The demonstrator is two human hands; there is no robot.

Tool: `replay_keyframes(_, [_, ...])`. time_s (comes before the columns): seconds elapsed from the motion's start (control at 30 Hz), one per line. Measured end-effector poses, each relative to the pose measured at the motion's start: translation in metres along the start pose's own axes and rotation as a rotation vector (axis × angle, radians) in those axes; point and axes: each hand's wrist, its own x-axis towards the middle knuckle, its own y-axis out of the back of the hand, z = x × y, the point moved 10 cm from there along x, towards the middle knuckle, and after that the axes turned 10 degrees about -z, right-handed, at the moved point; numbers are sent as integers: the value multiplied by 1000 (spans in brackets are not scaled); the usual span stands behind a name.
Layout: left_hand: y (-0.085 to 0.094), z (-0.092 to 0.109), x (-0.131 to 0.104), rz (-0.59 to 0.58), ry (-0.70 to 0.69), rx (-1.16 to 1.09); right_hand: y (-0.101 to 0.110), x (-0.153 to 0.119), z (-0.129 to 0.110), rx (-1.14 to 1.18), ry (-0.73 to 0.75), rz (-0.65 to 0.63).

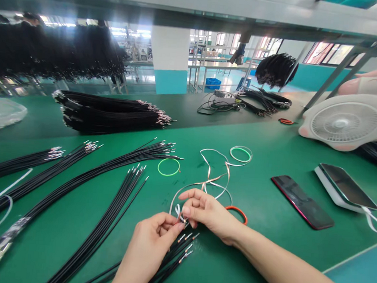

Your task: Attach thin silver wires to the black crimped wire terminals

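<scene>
My left hand (153,245) is closed in a pinch at the end of a black cable, above a bundle of black cables (171,264) with bare metal tips. Close to its fingertips, my right hand (206,212) pinches as well, at a thin whitish strip (178,209) beside the cable end. The exact contact between the fingers is too small to tell. From there a long pale strip (209,170) loops over the green table (247,254). An orange ring (239,212) lies partly behind my right wrist, and a green ring (168,167) is further up.
More black cable bundles (101,217) lie to the left, with a large coiled bundle (111,114) behind. At right are a phone (302,201), a second device with a strap (347,185) and a white fan (347,121). A metal shelf (202,2) spans the top.
</scene>
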Motion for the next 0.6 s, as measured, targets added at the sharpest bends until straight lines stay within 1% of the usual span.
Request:
replay_keyframes(0.1, [0, -9, 2, -17, 49, -76, 4, 0, 0, 34, 1, 36])
replay_keyframes(0.23, [1, -11, 4, -15, 58, -113, 14, -2, -1, -116, -25, 97])
replay_keyframes(0.3, [2, -10, 3, -8, 57, -130, 13, -3, -1, -209, -53, 77])
replay_keyframes(0.4, [1, -4, 0, 0, 38, -150, 5, -4, -1, -341, -86, 4])
replay_keyframes(0.5, [0, 1, -3, 1, 19, -158, -2, -3, -2, -434, -79, -37])
replay_keyframes(0.57, [-1, 1, -4, -7, 30, -154, -2, -3, -4, -454, -63, -21])
replay_keyframes(0.6, [-2, 0, -4, -14, 41, -151, 0, -4, -9, -467, -35, 18])
